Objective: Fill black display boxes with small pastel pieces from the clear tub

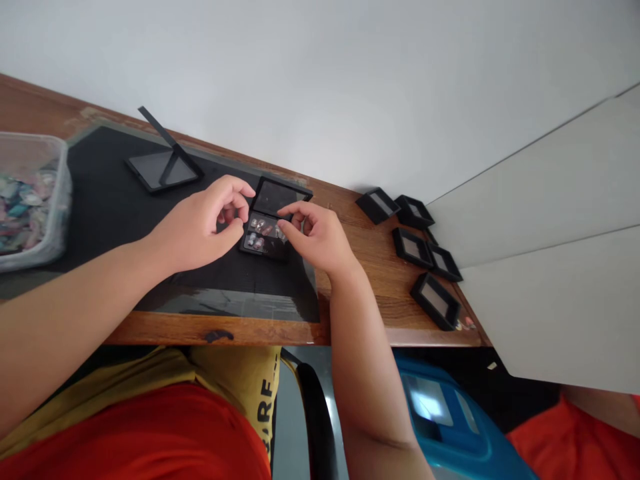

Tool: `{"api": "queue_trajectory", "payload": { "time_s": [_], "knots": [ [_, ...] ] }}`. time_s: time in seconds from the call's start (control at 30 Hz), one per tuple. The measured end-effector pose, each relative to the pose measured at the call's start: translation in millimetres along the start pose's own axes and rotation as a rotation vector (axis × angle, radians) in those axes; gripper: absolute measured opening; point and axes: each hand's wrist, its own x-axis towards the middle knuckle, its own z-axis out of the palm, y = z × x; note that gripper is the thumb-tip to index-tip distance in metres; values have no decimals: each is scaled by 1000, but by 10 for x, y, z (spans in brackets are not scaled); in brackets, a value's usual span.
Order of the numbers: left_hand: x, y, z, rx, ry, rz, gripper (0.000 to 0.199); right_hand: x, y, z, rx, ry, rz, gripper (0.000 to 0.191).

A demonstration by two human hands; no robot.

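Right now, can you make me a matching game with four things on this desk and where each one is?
Things:
1. open black case
2. clear plastic tub
3. small black frames
4. blue bin

Places:
A. at the left edge of the desk, full of colourful bits
B. under the desk, on the right
C. on the black mat, between the left hand and the right hand
D. on bare wood at the desk's right end

Pairs: 1-C, 2-A, 3-D, 4-B

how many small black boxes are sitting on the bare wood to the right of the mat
5 small black boxes: two at the back by the wall, two mid-row, one nearest the table edge. Another may be hidden between them.
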Motion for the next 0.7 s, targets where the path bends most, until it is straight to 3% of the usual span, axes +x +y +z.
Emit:
{"api": "queue_trajectory", "payload": {
  "time_s": [0.23,0.5,0.6,0.7],
  "knots": [
    [4,-35,19,9,3,23,46,4,13,17,4,7,-11,23],
    [-6,-74,50,18,37,57,38,-27,2,-19,2,11,-30,20],
    [-17,32,18,-68,180,135,31,-37,-26,-49,2,28,-35,21],
    [-70,272,-109,-95,357,178,22,-47,-50,-66,-9,39,-27,19]
  ]
}}
